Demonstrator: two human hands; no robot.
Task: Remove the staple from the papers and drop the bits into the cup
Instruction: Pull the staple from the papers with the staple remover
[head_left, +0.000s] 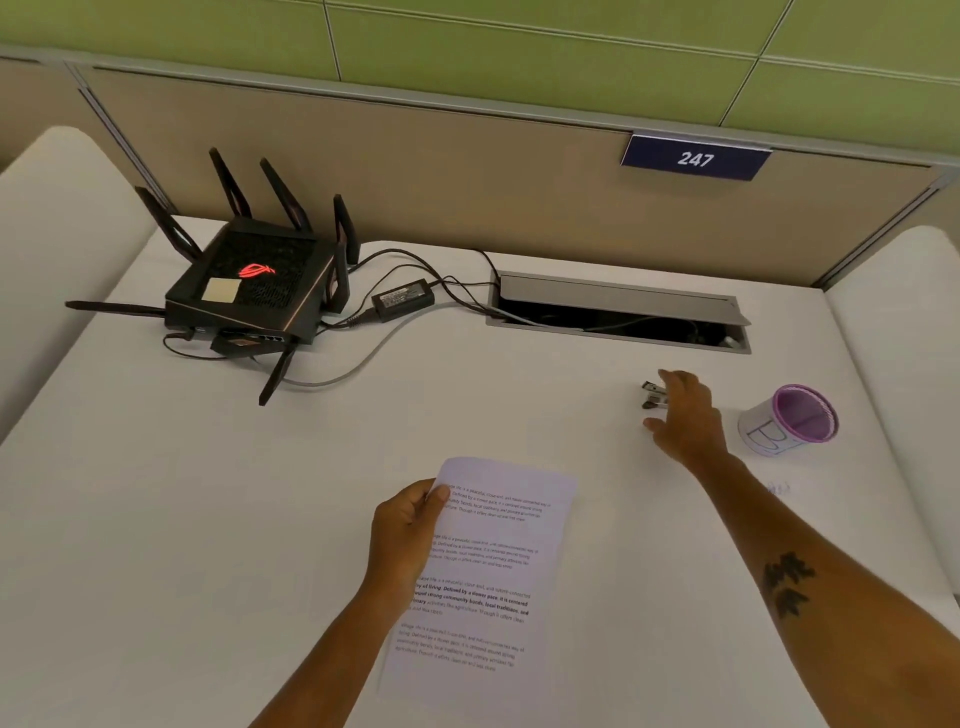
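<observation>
The printed white papers lie on the white desk in front of me. My left hand grips their upper left edge, thumb on top. I cannot make out the staple. My right hand hovers with fingers spread over a small metal staple remover, which lies on the desk at its fingertips; whether they touch is unclear. The cup, white with a purple rim and inside, stands upright just right of that hand.
A black router with antennas sits at the back left, with a power adapter and cables trailing toward an open cable hatch. A beige partition with the sign 247 closes off the desk's back.
</observation>
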